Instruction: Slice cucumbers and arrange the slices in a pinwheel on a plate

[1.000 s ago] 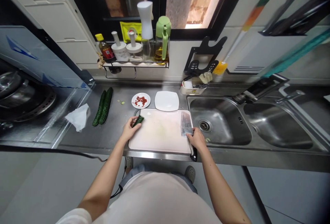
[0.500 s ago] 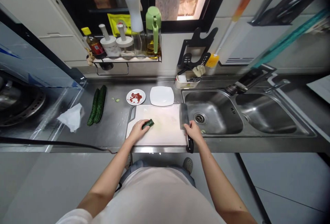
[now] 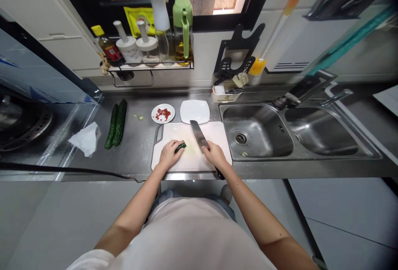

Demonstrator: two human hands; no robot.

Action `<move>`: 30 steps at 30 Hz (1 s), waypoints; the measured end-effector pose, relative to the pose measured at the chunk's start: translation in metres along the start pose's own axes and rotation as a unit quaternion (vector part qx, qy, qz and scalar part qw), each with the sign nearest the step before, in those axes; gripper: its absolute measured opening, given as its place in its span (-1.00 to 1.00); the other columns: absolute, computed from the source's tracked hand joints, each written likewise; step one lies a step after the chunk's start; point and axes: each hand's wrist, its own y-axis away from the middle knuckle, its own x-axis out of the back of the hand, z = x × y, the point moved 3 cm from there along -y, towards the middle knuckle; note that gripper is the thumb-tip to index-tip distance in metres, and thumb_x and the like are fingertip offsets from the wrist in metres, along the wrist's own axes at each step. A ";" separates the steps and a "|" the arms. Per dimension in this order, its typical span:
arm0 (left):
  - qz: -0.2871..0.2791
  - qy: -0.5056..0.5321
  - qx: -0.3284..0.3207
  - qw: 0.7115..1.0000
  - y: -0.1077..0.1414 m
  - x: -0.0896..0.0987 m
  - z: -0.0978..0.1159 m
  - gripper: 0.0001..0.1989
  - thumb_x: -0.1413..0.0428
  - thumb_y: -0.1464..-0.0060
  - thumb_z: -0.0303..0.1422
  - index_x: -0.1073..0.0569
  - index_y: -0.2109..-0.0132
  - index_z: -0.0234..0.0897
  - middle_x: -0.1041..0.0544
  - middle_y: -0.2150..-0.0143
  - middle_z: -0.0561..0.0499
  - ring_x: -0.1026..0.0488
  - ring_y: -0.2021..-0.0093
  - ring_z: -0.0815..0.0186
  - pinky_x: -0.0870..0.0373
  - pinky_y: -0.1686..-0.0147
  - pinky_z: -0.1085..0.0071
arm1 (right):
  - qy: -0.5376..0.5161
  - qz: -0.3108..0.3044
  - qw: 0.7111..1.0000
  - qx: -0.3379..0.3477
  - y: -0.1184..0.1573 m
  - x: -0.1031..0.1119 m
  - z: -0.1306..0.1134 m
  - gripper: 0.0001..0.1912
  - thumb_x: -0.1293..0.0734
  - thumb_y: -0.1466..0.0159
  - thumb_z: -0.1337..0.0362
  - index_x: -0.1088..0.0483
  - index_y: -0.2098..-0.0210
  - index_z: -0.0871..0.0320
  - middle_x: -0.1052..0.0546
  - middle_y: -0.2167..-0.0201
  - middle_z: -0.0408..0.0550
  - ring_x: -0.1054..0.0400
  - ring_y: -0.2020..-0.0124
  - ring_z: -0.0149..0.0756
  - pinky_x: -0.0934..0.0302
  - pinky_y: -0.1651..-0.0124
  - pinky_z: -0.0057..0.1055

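My left hand (image 3: pixel 170 154) grips a short piece of dark green cucumber (image 3: pixel 181 146) on the white cutting board (image 3: pixel 180 129). To the right, my right hand (image 3: pixel 214 154) is closed round a knife (image 3: pixel 199 134) where blade and black handle meet. The wide blade points up and left over the board, its tip near the edge of a square white plate (image 3: pixel 195 111). A gap lies between the blade and the cucumber piece. Left of that plate, a round white plate (image 3: pixel 154 114) holds small red pieces.
Two whole cucumbers (image 3: pixel 119 123) and a crumpled white cloth or tissue (image 3: pixel 86 139) lie on the left counter. A double sink (image 3: pixel 258 133) is at the right. A rack (image 3: pixel 149 67) of bottles and jars hangs behind; a small utensil holder (image 3: pixel 224 96) stands near the sink.
My right hand has brought the knife leftward from the board's right edge to over the board, and the blade now tilts left. My left hand has stayed at the cucumber piece.
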 end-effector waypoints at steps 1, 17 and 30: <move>0.004 -0.004 0.002 1.000 0.000 -0.001 0.000 -0.68 -0.05 -0.17 -0.31 -0.46 -0.06 -0.15 -0.48 0.05 -0.06 -0.41 0.04 0.25 -0.31 0.00 0.36 | 0.014 -0.012 1.000 0.009 0.002 0.000 -0.006 -0.71 -0.15 -0.31 0.22 -0.40 0.08 0.15 -0.56 0.24 -0.01 -0.39 0.24 -0.25 -0.06 0.27 -0.49; 0.075 -0.049 -0.025 0.996 0.000 -0.011 -0.008 -0.73 -0.01 -0.23 -0.33 -0.49 -0.03 -0.15 -0.51 0.12 -0.03 -0.45 0.13 0.32 -0.37 0.11 0.41 | 0.153 -0.110 0.981 0.042 0.019 -0.010 -0.054 -0.69 -0.04 -0.39 0.25 -0.27 -0.02 0.16 -0.53 0.15 0.15 -0.43 0.11 -0.14 -0.15 0.15 -0.35; 0.078 -0.052 -0.015 0.995 -0.001 -0.012 -0.011 -0.72 0.00 -0.24 -0.31 -0.49 -0.04 -0.14 -0.51 0.13 -0.03 -0.45 0.14 0.32 -0.37 0.12 0.42 | 0.163 -0.113 0.979 0.048 0.016 -0.016 -0.058 -0.70 -0.03 -0.38 0.28 -0.27 -0.01 0.18 -0.54 0.18 0.15 -0.45 0.12 -0.13 -0.20 0.16 -0.34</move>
